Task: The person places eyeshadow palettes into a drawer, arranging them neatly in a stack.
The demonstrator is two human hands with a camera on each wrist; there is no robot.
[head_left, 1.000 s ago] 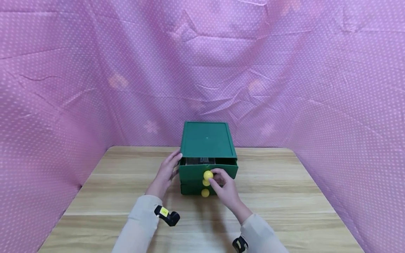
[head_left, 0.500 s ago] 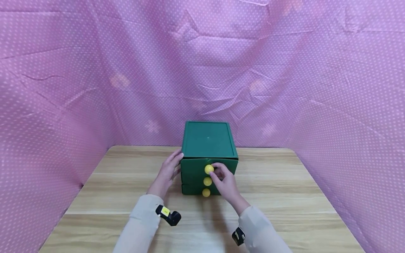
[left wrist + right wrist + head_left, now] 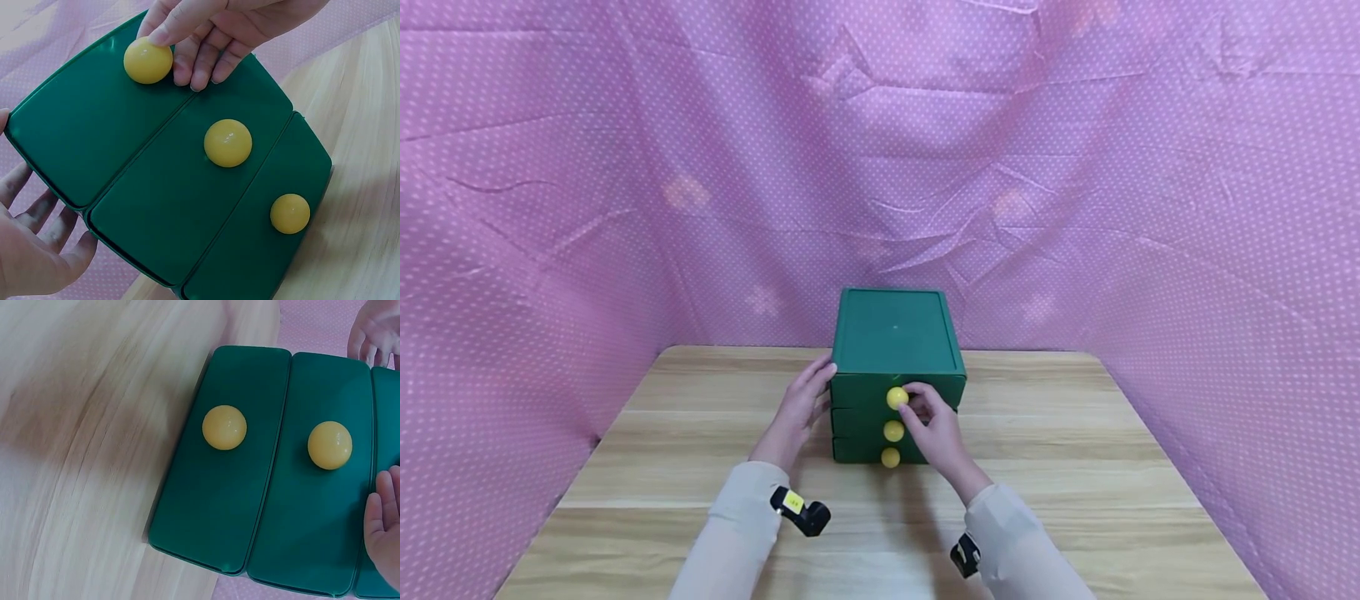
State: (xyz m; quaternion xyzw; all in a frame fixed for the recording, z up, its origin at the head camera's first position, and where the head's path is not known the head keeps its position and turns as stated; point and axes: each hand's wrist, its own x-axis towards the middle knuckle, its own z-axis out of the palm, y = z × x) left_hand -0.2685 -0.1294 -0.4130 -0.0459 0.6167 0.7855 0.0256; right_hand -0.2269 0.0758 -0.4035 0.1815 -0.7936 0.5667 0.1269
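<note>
A green three-drawer box (image 3: pixel 895 333) stands on the table, each drawer front bearing a round yellow knob. My right hand (image 3: pixel 936 429) pinches the top drawer's knob (image 3: pixel 148 60) between thumb and index finger, its other fingers close to the drawer fronts. All three drawers sit flush in the left wrist view. Along the box's left side rests my left hand (image 3: pixel 792 417), fingers extended against the edge. The middle knob (image 3: pixel 330 445) and bottom knob (image 3: pixel 224 427) are untouched. What lies inside the drawers is hidden.
The box is on a light wooden table (image 3: pixel 700 467), toward its back edge. Pink dotted cloth (image 3: pixel 880 167) hangs behind and at both sides. A black wrist camera (image 3: pixel 801 510) is strapped over the left sleeve, another (image 3: pixel 966 555) over the right.
The top drawer, partly out a second ago with a dark printed item showing inside, has slid in flush. My right hand moved forward with its knob; the left hand stayed at the side.
</note>
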